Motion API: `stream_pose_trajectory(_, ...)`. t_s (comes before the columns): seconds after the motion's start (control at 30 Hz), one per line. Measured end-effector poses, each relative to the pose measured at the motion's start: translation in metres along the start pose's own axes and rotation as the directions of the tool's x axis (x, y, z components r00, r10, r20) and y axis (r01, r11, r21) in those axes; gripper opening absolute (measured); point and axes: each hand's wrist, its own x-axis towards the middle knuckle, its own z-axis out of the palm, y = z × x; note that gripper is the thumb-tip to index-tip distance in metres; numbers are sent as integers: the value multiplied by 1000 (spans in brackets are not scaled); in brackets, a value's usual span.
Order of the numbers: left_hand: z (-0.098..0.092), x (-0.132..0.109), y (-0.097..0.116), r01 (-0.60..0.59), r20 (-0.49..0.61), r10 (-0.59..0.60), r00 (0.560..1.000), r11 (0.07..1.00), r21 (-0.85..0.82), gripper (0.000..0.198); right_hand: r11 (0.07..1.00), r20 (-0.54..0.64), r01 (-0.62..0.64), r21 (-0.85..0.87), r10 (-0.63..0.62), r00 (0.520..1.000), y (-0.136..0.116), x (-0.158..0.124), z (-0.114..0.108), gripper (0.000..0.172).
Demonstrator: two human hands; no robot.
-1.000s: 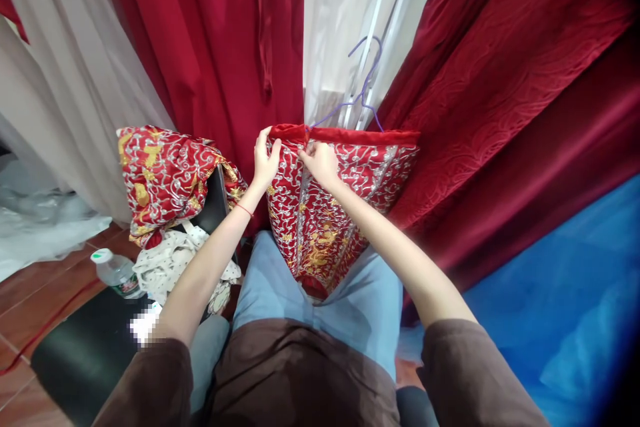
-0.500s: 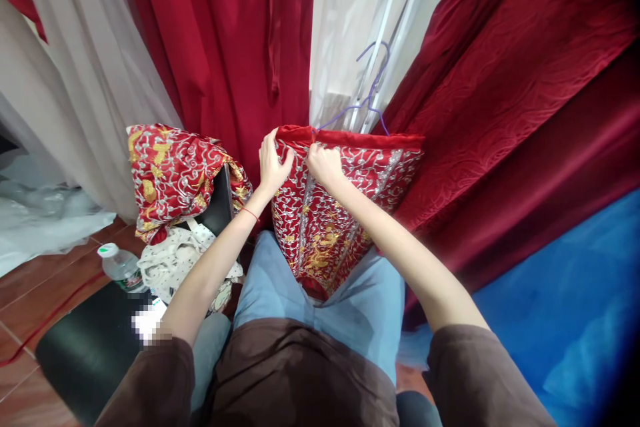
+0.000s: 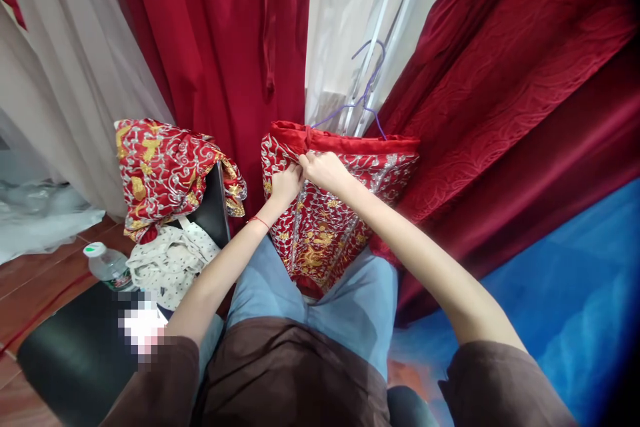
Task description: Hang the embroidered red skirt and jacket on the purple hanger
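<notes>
A red embroidered garment [image 3: 330,220] with silver and gold patterns hangs on a purple hanger [image 3: 367,90] in front of my knees. My left hand [image 3: 286,184] and my right hand [image 3: 324,170] meet just below its plain red top band. Both pinch the embroidered cloth near the band, fingers closed on it. A thin red cord circles my left wrist.
A second red embroidered garment [image 3: 167,173] is draped over a black chair [image 3: 75,353] at left, above a dotted white cloth [image 3: 173,260] and a plastic bottle [image 3: 107,268]. Dark red curtains [image 3: 500,100] and pale sheer drapes [image 3: 75,80] hang behind. Blue fabric [image 3: 575,293] lies at right.
My left hand has slid down and right from the garment's top left edge to meet my right hand near the middle. The top band now folds over at the left.
</notes>
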Motion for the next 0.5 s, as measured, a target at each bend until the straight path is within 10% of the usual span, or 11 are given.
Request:
stream_pose_trajectory(0.33, -17, 0, -5, 17, -247, -2, 969, 998, 61, 25, 997, -60, -48, 63, 51, 997, 4, -8, -8, 32)
stream_pose_trajectory(0.5, -28, 2, 5, -30, -159, 38, 987, 998, 51, 21, 996, -87, -68, 60, 73, 994, 7, -8, -3, 34)
